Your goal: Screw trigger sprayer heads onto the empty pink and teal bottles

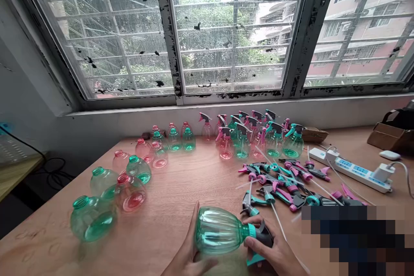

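A clear green spray bottle (218, 230) lies on its side in the air between my hands, low in the head view. My left hand (190, 246) cups its base end, with the fingers behind it. At the neck, my right hand (268, 246) grips the black and teal spray head (255, 233), which sits on the bottle's mouth. Just beyond my right hand lies a pile of loose pink, teal and black spray heads (274, 189), several with white dip tubes.
Open green bottles (93, 220) and pink bottles (129, 194) stand along the left side. Several bottles with spray heads (242, 138) stand by the window wall. A white power strip (352, 168) and a cardboard box (391, 136) lie at the right. A pixelated patch hides the lower right.
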Motion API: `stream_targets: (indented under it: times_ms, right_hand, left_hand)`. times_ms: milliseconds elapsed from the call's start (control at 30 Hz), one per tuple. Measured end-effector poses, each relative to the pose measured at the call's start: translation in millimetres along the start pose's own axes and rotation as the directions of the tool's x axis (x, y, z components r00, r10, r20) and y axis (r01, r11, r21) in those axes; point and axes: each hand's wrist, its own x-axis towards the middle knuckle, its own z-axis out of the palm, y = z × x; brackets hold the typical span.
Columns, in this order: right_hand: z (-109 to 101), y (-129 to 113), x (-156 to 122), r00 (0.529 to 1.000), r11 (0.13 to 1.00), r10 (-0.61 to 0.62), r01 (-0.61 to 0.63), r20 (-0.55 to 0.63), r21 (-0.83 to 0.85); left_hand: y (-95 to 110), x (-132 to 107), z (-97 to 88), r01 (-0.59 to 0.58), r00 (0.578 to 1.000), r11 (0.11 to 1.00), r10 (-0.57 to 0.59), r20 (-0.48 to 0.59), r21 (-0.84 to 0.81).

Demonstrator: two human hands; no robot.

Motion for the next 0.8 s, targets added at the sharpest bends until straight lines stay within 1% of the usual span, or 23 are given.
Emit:
stream_targets:
  times_ms: [100,167,400,467,633,700,800]
  right_hand:
    - [1,1,0,1.000,1.000,-0.001,0.001,-0.005,-0.005]
    - [1,0,-1,1.000,1.000,-0.005,0.005,-0.004,-0.003]
    - [4,-6,-2,0.999,1.000,-0.005,0.005,-0.034,0.019]
    - [4,-7,-2,1.000,1.000,0.002,-0.001,-0.029,0.015]
    - [4,-9,-3,1.000,1.000,0.015,-0.015,-0.009,-0.001]
    - [4,-10,-3,1.000,1.000,0.020,-0.020,-0.002,-0.016]
    - [6,-11,-3,1.000,1.000,0.024,-0.023,-0.018,0.009]
  left_hand:
    - [1,1,-0.5,-0.008,0.999,1.000,0.008,0.035,-0.012]
    - [1,2,-0.7,-0.008,0.999,1.000,0.009,0.036,-0.016]
    - [-4,0,-2.2,-0.038,0.998,0.999,0.038,-0.054,0.003]
    - [-5,0,-2.5,-0.034,0.998,0.999,0.034,-0.044,-0.007]
    - [-2,2,-3.1,-0.028,0.999,1.000,0.028,0.023,-0.012]
    - [0,3,-2.7,-0.021,1.000,1.000,0.021,0.023,-0.010]
    - [2,2,-0.7,-0.015,1.000,1.000,0.015,-0.003,-0.016]
